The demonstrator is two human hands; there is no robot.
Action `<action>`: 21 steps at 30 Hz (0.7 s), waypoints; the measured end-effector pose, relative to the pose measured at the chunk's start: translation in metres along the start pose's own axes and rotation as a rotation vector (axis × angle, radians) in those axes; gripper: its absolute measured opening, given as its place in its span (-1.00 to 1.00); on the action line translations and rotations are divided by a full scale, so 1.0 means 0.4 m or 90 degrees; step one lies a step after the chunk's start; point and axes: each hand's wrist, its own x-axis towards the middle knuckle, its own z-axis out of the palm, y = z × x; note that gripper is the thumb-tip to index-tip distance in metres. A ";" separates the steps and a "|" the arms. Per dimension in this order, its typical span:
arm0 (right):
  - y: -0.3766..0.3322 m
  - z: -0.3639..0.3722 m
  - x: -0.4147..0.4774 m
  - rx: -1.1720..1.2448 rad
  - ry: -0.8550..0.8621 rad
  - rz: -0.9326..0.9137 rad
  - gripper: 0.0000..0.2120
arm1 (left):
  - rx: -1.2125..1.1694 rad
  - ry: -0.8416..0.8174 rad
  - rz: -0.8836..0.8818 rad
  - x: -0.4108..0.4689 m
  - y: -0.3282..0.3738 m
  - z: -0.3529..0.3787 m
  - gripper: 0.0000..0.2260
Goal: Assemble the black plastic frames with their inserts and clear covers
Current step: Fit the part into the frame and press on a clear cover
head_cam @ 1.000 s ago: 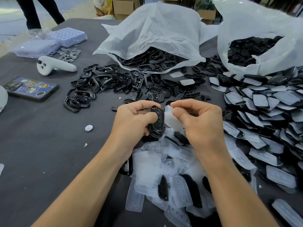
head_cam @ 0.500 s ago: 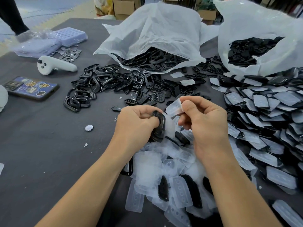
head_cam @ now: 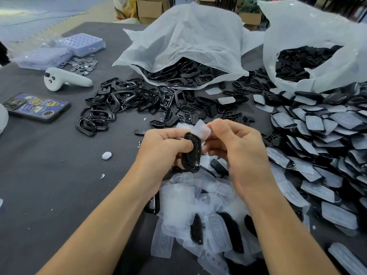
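Note:
At the centre of the view my left hand [head_cam: 164, 149] grips a black plastic frame [head_cam: 192, 153], held on edge above the table. My right hand [head_cam: 240, 153] pinches a clear cover [head_cam: 202, 131] right beside the frame's upper end. A heap of clear covers [head_cam: 190, 205] mixed with black inserts lies under my hands. Loose black frames [head_cam: 121, 98] are scattered further back on the left. Finished pieces with clear faces [head_cam: 321, 139] are stacked in rows on the right.
Two white plastic bags of black parts stand at the back, one in the middle [head_cam: 188, 42], one on the right [head_cam: 309, 42]. On the left lie a phone [head_cam: 37, 107], a white controller [head_cam: 63, 79], coin-like discs [head_cam: 83, 64] and lilac trays [head_cam: 79, 44].
My right hand has lifted the clear cover up beside the top of the frame. The person standing at the far left has left the view.

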 end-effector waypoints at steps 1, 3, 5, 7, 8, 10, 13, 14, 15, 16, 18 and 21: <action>-0.001 -0.002 -0.002 -0.010 -0.013 -0.008 -0.80 | 0.021 0.019 0.010 0.001 0.000 -0.002 -0.68; -0.005 -0.003 -0.005 -0.051 -0.018 -0.031 -0.93 | 0.073 0.041 0.044 0.002 0.000 -0.009 -0.71; 0.001 -0.003 -0.002 -0.101 0.010 -0.024 -0.92 | 0.108 0.043 0.072 0.002 0.000 -0.012 -0.76; 0.005 -0.002 0.001 -0.121 0.039 0.003 -0.86 | 0.131 0.040 0.080 0.003 0.000 -0.013 -0.80; 0.003 0.001 0.001 -0.117 0.047 0.015 -0.85 | 0.128 0.039 0.077 0.002 0.000 -0.013 -0.81; 0.003 0.007 -0.001 -0.083 0.062 0.029 -0.84 | 0.095 0.041 0.064 0.002 0.000 -0.012 -0.78; 0.008 0.007 -0.002 -0.043 0.087 0.026 -0.84 | 0.027 0.015 0.011 0.002 0.001 -0.013 -0.73; 0.009 0.007 -0.002 -0.035 0.089 0.024 -0.83 | 0.003 -0.008 -0.007 0.002 0.002 -0.015 -0.75; 0.009 0.006 -0.001 -0.032 0.086 0.023 -0.83 | -0.017 -0.030 -0.020 0.003 0.003 -0.017 -0.77; 0.007 0.006 -0.001 -0.032 0.080 0.026 -0.83 | -0.029 -0.045 -0.025 0.003 0.004 -0.017 -0.78; 0.006 0.005 0.000 -0.052 0.065 0.030 -0.80 | -0.030 -0.045 -0.022 0.003 0.005 -0.016 -0.78; 0.011 0.001 0.000 -0.157 0.063 -0.006 -0.84 | -0.004 -0.010 -0.007 0.004 0.005 -0.017 -0.76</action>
